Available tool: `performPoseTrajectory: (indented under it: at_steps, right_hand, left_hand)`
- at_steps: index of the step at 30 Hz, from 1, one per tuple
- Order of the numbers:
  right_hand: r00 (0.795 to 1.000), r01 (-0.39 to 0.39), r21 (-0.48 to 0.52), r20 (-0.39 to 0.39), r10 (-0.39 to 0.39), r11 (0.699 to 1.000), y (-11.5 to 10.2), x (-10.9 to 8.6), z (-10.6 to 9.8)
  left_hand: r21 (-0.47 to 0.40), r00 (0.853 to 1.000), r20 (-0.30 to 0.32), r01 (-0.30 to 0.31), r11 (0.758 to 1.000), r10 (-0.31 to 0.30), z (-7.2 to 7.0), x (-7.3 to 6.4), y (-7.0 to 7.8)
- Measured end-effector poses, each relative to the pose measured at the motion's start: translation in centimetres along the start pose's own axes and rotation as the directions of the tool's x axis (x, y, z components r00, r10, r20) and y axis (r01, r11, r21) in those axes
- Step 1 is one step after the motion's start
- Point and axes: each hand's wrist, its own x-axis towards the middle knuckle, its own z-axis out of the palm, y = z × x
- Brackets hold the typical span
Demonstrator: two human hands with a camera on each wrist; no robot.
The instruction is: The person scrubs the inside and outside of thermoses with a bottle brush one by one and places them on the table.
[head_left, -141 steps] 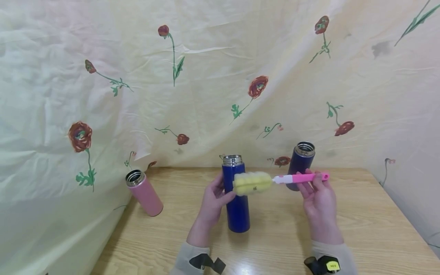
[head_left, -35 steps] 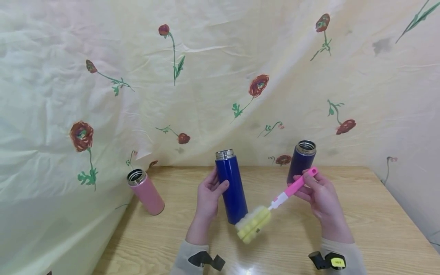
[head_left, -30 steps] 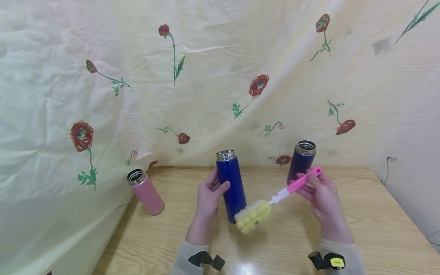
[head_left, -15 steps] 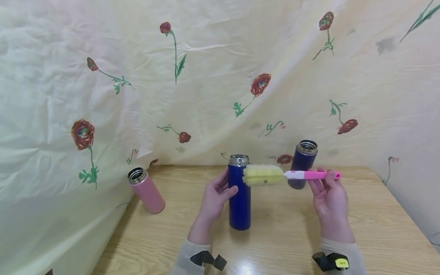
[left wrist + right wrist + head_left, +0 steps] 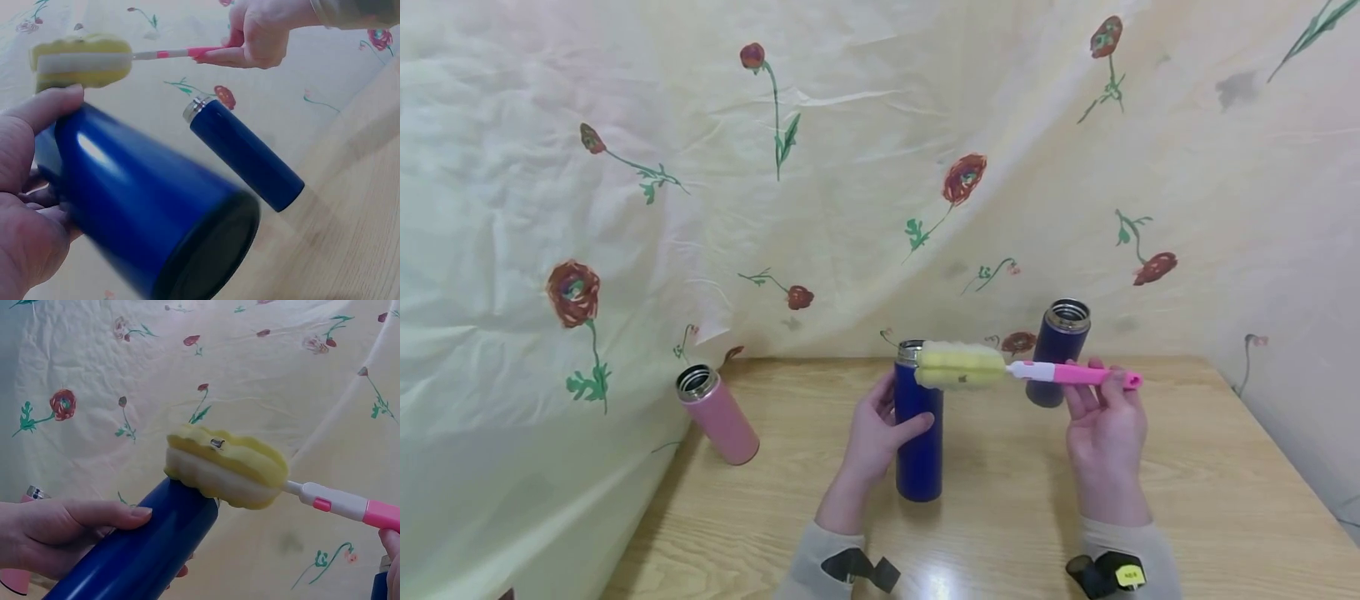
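Left hand point(image 5: 874, 442) grips the tall blue bottle point(image 5: 919, 458) round its body, thumb across the front; bottle near centre, close to upright, mouth up, lifted off the table point(image 5: 1000, 533), since its underside shows in the left wrist view. Right hand point(image 5: 1105, 433) pinches the pink handle point(image 5: 1086, 375) of a bottle brush point(image 5: 1033, 372) between thumb and fingers, brush roughly level, tip to the left. Yellow-and-white sponge head point(image 5: 962, 368) sits outside the bottle, across its steel neck; can't tell how firmly it touches. Pink bottle point(image 5: 724, 423) on the table to the left, lidless, well apart from both hands. Shorter dark blue bottle point(image 5: 1062, 340) stands lidless at far right, just beyond the brush handle, partly hidden. Floral cloth point(image 5: 850, 217) hangs behind the table's far edge.
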Motion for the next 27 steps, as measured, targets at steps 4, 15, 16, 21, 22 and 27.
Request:
performPoseTrajectory:
  at_steps: [4, 15, 16, 21, 22, 27]
  right_hand:
    - [1.0, 0.003, 0.004, 0.005, -0.003, 1.0, -0.12, -0.04, 0.03]
    - [1.0, 0.01, 0.013, 0.007, -0.01, 1.0, -0.53, -0.09, 0.09]
    - [1.0, 0.012, 0.016, 0.005, -0.012, 1.0, -0.56, -0.07, 0.05]
    - [1.0, 0.018, 0.029, -0.011, -0.017, 0.999, -0.7, 0.01, -0.16]
    - [1.0, 0.018, 0.027, -0.015, -0.017, 0.999, -0.71, 0.02, -0.17]
    - [0.999, 0.002, 0.018, -0.041, -0.001, 1.0, -0.62, 0.16, -0.09]
  left_hand:
    - [-0.021, 0.999, 0.004, -0.044, 0.999, 0.044, 0.02, 0.06, 0.11]
    - [0.097, 0.993, -0.076, -0.088, 0.991, 0.096, 0.01, -0.19, 0.55]
    - [0.087, 0.993, -0.072, -0.09, 0.992, 0.096, 0.05, -0.2, 0.53]
    - [0.061, 0.99, -0.076, -0.111, 0.992, 0.115, 0.18, -0.35, 0.53]
    - [0.055, 0.99, -0.078, -0.113, 0.992, 0.117, 0.19, -0.37, 0.56]
    - [0.021, 0.992, -0.075, -0.105, 0.994, 0.106, 0.1, -0.46, 0.68]
